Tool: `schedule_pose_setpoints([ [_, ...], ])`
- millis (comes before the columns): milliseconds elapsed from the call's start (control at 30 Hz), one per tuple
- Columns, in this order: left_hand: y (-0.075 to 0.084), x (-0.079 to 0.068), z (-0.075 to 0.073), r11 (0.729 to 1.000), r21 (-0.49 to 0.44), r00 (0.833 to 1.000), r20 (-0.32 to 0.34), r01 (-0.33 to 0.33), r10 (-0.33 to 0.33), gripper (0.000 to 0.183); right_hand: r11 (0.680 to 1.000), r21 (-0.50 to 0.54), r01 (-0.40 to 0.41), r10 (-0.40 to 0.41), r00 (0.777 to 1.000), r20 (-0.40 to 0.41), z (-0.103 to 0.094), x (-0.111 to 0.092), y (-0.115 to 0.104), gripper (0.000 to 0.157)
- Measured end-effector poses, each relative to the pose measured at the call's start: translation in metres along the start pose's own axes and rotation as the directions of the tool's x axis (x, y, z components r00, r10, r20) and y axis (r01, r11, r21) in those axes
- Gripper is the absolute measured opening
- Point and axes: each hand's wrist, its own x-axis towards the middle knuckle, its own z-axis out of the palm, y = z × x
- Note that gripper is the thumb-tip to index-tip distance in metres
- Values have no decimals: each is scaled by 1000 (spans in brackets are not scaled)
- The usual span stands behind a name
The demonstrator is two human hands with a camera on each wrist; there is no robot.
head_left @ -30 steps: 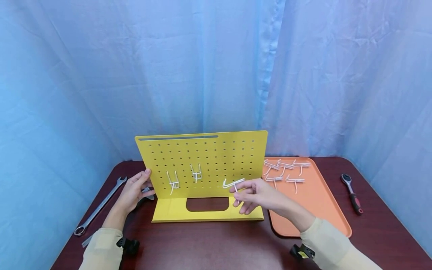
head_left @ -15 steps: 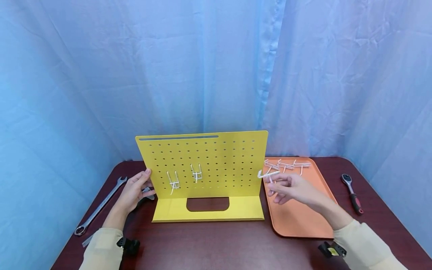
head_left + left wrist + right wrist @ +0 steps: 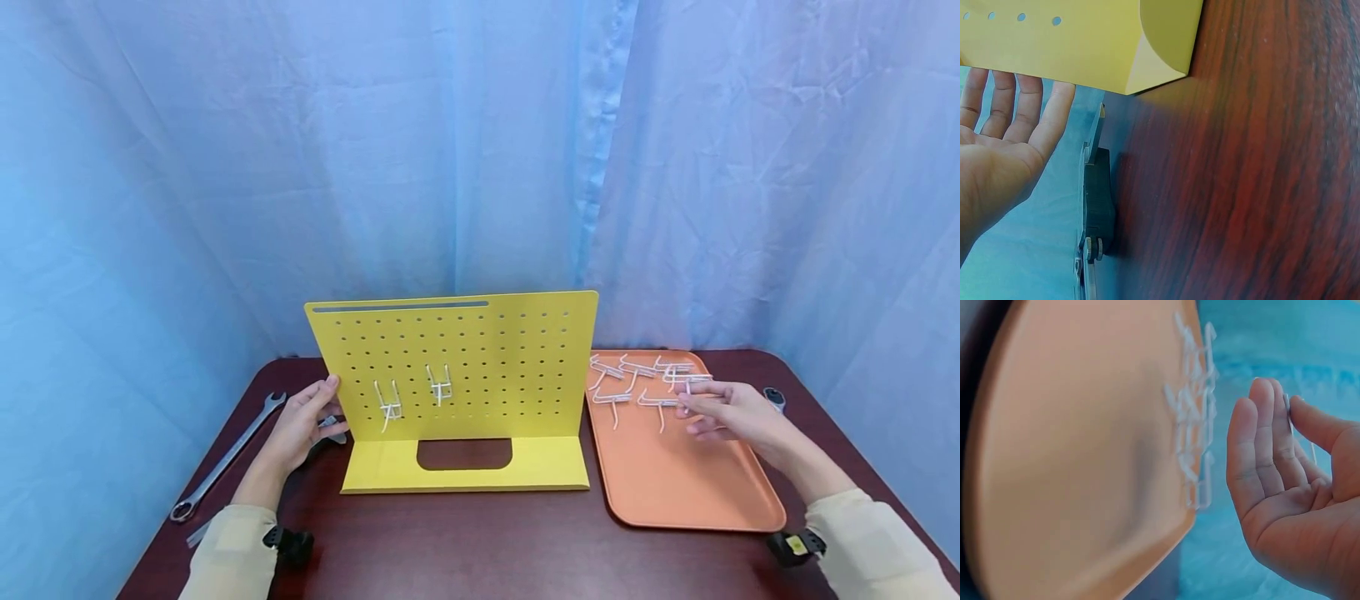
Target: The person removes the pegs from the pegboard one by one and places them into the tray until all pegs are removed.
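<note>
A yellow pegboard stand (image 3: 546, 457) stands upright mid-table. Two white wire hooks are mounted on it, a lower left hook (image 3: 389, 411) and a higher hook (image 3: 440, 390) nearer the middle. My left hand (image 3: 300, 427) holds the board's left edge, thumb at the front and fingers behind; the left wrist view shows those fingers (image 3: 1054, 112) passing behind the panel. Over the orange tray (image 3: 675, 496), my right hand (image 3: 738, 417) pinches another white hook (image 3: 697, 378) between thumb and index finger, its other fingers extended. Several similar hooks (image 3: 613, 398) lie at the tray's far end.
A long combination wrench (image 3: 232, 454) lies along the table's left side. Beside the left hand is a dark-handled tool (image 3: 1099, 194), partly hidden in the head view. A ratchet (image 3: 775, 398) shows behind the right hand. Blue curtains (image 3: 450, 167) surround the table.
My right hand has moved right, from in front of the pegboard to above the tray, carrying the white hook. My left hand has stayed at the board's edge.
</note>
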Motion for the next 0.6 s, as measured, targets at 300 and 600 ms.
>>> schedule_pose_setpoints([
  [300, 1, 1, -2, 1000, -15, 1000, -1, -5, 5, 36, 988, 98, -123, 123, 992, 5, -16, 9, 22, 65],
  [600, 1, 1, 0, 1000, -21, 1000, 0, 2, -2, 35, 978, 123, -166, 161, 986, 52, -21, 20, 38, 58],
])
